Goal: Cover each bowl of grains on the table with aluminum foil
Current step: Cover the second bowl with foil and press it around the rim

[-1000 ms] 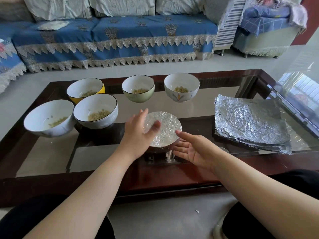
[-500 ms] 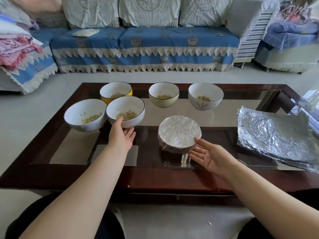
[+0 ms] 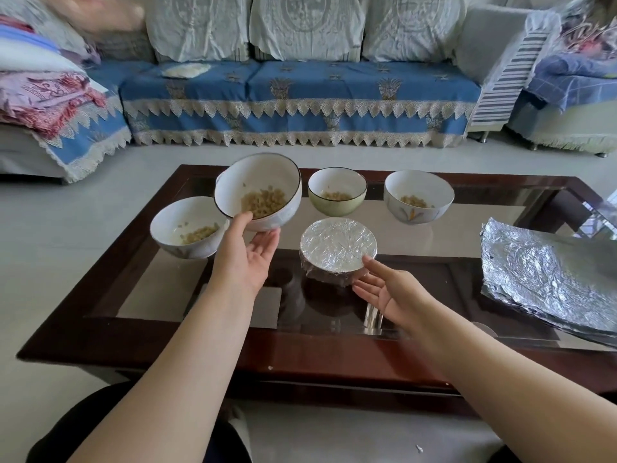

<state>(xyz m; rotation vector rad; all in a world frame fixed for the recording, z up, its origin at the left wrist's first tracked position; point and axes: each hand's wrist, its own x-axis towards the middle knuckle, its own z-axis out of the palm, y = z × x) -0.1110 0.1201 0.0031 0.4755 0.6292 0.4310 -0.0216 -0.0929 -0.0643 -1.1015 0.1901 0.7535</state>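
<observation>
My left hand [image 3: 248,253] holds a white dark-rimmed bowl of grains [image 3: 258,190] lifted and tilted above the glass table [image 3: 140,295], thumb on its near rim and fingers under it. A foil-covered bowl [image 3: 338,245] stands at the table's middle. My right hand [image 3: 384,292] is open, fingertips touching the covered bowl's near right edge. Three uncovered bowls of grains stand on the table: a white one [image 3: 187,227] at the left, a green one [image 3: 337,190] and a white flowered one [image 3: 419,197] at the back. The yellow bowl is hidden behind the lifted bowl.
A stack of aluminium foil sheets [image 3: 551,275] lies at the table's right end. The table has a dark wooden frame [image 3: 300,355]. Behind it is a tiled floor and a blue-covered sofa [image 3: 300,95], with folded cloth [image 3: 43,98] at the left.
My left hand left the covered bowl, reached the dark-rimmed bowl and lifted it off the table, tilted. My right hand stays by the covered bowl. The camera tilted up.
</observation>
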